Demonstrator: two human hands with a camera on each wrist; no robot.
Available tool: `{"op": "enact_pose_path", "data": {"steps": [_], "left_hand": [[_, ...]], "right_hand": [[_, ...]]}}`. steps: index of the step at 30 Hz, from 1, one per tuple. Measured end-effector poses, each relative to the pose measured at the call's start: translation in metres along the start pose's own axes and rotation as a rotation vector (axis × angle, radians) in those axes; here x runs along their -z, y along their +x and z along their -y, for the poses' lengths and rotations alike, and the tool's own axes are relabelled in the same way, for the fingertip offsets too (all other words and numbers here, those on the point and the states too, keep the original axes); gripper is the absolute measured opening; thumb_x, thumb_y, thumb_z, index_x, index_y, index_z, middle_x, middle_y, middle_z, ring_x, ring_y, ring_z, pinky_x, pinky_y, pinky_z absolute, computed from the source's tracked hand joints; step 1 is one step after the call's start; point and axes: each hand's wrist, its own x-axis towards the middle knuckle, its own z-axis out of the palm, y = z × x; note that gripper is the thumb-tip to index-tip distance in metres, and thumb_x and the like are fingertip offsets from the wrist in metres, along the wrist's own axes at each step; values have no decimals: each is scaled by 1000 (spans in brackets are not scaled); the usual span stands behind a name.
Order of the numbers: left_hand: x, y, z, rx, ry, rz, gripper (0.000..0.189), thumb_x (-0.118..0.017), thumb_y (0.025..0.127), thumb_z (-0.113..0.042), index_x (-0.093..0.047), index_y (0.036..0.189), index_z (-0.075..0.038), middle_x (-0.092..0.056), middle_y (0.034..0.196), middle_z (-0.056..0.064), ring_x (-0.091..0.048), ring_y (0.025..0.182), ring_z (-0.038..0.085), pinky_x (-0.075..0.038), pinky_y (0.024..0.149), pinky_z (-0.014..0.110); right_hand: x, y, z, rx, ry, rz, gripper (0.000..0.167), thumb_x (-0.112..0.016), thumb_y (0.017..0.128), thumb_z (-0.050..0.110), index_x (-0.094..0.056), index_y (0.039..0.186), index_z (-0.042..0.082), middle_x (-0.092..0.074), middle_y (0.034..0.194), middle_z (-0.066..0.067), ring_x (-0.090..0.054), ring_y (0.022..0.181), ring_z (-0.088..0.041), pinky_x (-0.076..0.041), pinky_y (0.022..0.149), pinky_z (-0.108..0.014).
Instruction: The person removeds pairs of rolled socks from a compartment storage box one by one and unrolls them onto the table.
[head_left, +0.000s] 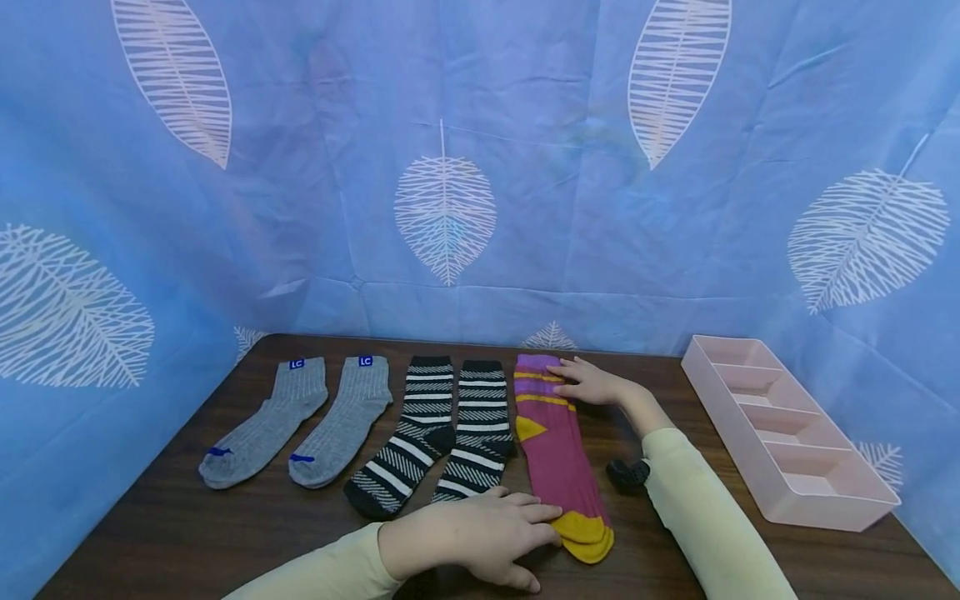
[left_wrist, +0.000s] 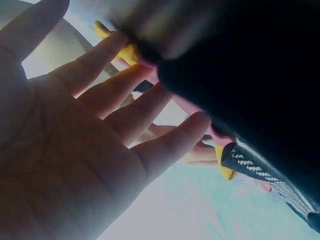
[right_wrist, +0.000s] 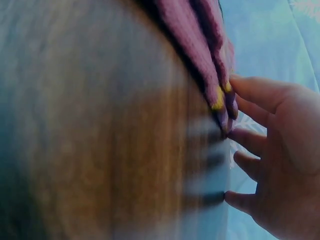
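A pair of maroon socks point(head_left: 558, 458) with a purple striped cuff and mustard heel and toe lies flat, one sock over the other. At the toe end, my left hand point(head_left: 491, 533) rests with fingers spread, fingertips at the mustard toe. Its straight fingers show against the sock edge in the left wrist view. My right hand point(head_left: 596, 383) is at the cuff, its fingertips touching the right edge. Two stacked sock layers point(right_wrist: 215, 75) show beside its thumb in the right wrist view. Black-and-white striped socks point(head_left: 405, 442) lie just left, one partly hidden behind my left hand.
Two grey socks point(head_left: 341, 425) with blue tags lie side by side at the left of the dark wooden table point(head_left: 172, 517). On the right stands a pink box point(head_left: 750, 454) divided into several compartments. A blue leaf-patterned cloth point(head_left: 540, 225) hangs behind the table.
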Motion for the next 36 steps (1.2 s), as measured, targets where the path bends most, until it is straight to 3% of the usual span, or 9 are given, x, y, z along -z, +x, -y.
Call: {"op": "enact_pose_path", "data": {"steps": [2, 15, 20, 24, 29, 36], "left_hand": [[8, -6, -5, 3, 2, 2, 53, -55, 95, -52, -45, 143, -33, -30, 159, -11, -31, 145, 10, -40, 110, 47], [4, -6, -1, 2, -18, -36, 48, -55, 96, -50, -49, 139, -31, -33, 157, -12, -33, 144, 6, -41, 109, 46], [4, -5, 0, -9, -18, -35, 48, -54, 96, -49, -48, 141, -32, -33, 157, -12, -32, 144, 5, -42, 109, 45], [4, -4, 0, -19, -32, -36, 47, -53, 97, -49, -49, 140, -32, -33, 157, -12, -32, 144, 5, -41, 109, 43], [5, -4, 1, -5, -69, -33, 47, -53, 97, -49, -48, 140, -31, -34, 156, -13, -33, 143, 3, -41, 110, 42], [5, -2, 2, 24, -78, -39, 45, -54, 96, -51, -49, 136, -32, -38, 154, -14, -37, 140, 2, -42, 109, 40]], "right_hand": [[0, 1, 1, 1, 4, 5, 60, -46, 103, 33, -31, 151, -1, -18, 156, -33, -2, 144, -57, -9, 113, -71], [-4, 10, -4, 36, -17, -45, 59, -51, 101, 34, -39, 147, 0, -30, 154, -31, -8, 145, -54, -8, 115, -68], [1, 14, -7, 19, 26, -22, 63, -53, 99, 39, -39, 148, 3, -25, 155, -31, -3, 145, -56, -7, 113, -71], [4, 16, -11, 33, 15, -37, 55, -52, 100, 37, -46, 144, 5, -30, 154, -30, -2, 144, -57, -8, 112, -72], [9, 20, -12, 89, -35, -93, 43, -50, 102, 26, -54, 137, 1, -47, 143, -28, -16, 142, -56, -13, 113, -70], [8, 20, -4, 142, -161, -187, 36, -52, 100, 19, -62, 126, -3, -53, 132, -28, -43, 127, -49, -32, 105, -65]]}}
